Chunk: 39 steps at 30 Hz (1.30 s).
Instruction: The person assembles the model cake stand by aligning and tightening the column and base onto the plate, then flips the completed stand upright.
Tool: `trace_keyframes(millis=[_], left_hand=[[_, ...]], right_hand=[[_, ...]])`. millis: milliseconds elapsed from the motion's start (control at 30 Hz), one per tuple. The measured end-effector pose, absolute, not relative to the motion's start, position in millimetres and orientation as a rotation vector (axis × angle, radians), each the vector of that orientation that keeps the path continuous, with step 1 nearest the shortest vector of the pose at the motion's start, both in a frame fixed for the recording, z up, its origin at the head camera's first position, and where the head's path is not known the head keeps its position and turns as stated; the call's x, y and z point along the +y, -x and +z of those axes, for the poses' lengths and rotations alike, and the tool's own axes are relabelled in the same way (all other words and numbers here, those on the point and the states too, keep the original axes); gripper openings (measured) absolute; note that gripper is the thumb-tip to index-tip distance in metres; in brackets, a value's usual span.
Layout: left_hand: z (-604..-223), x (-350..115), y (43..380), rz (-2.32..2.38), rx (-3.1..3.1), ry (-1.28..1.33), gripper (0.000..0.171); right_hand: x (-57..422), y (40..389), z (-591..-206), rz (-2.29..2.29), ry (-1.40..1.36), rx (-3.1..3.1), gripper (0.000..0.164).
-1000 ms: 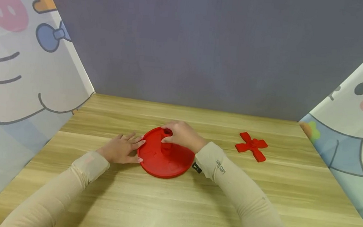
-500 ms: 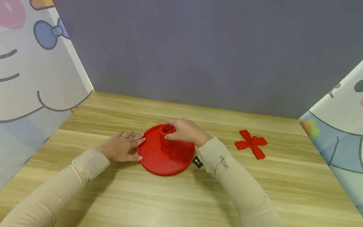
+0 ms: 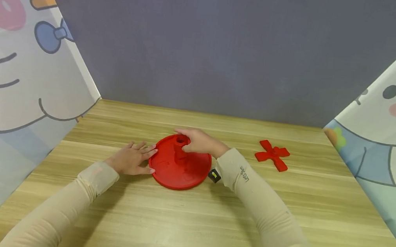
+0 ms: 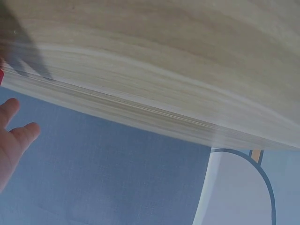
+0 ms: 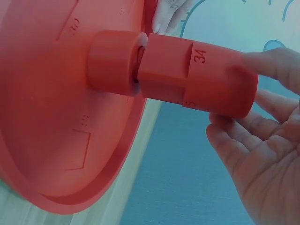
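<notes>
Red post (image 5: 197, 75) stands over the raised hub (image 5: 115, 61) near the middle of the red disc (image 3: 182, 180), which lies on the tabletop (image 3: 175, 223). Our right hand (image 3: 201, 141) holds the post near its upper end, thumb on one side and fingers on the other; our left hand (image 3: 132, 160) lies spread, fingertips at the disc's rim, gripping nothing. From the right wrist we see a narrow dark gap between post and hub, and the post appears slightly out of line. That lean is, we judge, our main risk: if we press or twist while it is tilted, the post could bind in the hub or settle crooked. Gripping so high also gives us leverage, so a sideways push might worsen the tilt or lift the disc's edge. Our left hand touches only one side; should it bear lightly, the disc could turn along with the post. Smooth plastic might let our fingers slip. The four-armed red piece (image 3: 273, 155) lies well apart to the right, where a careless sweep could knock it.
</notes>
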<state>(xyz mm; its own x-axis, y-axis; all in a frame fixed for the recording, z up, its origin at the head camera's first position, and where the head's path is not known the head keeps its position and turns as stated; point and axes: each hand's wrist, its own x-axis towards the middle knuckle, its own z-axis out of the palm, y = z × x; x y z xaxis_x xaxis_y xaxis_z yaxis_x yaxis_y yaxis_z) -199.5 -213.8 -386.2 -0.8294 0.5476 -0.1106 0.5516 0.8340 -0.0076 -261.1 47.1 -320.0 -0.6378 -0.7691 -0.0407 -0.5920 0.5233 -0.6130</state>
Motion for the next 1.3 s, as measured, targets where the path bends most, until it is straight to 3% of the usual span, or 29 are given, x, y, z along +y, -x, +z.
trace_keyframes(millis=[300,600,867,1300], left_hand=[[-388,-213,200,-0.054,2.909,-0.863,0.076],[-387,-212,198,-0.053,2.906,-0.842,0.074],[-387,-210,198,-0.059,2.906,-0.845,0.075],[-387,-212,201,-0.042,2.891,-0.824,0.078]], right_hand=[[43,259,-323,-0.705,1.086,2.615,0.051],[38,249,-327,-0.658,0.945,2.809,0.049],[53,262,-341,-1.205,0.922,2.339,0.070],[54,266,-364,-1.547,0.632,2.144,0.061]])
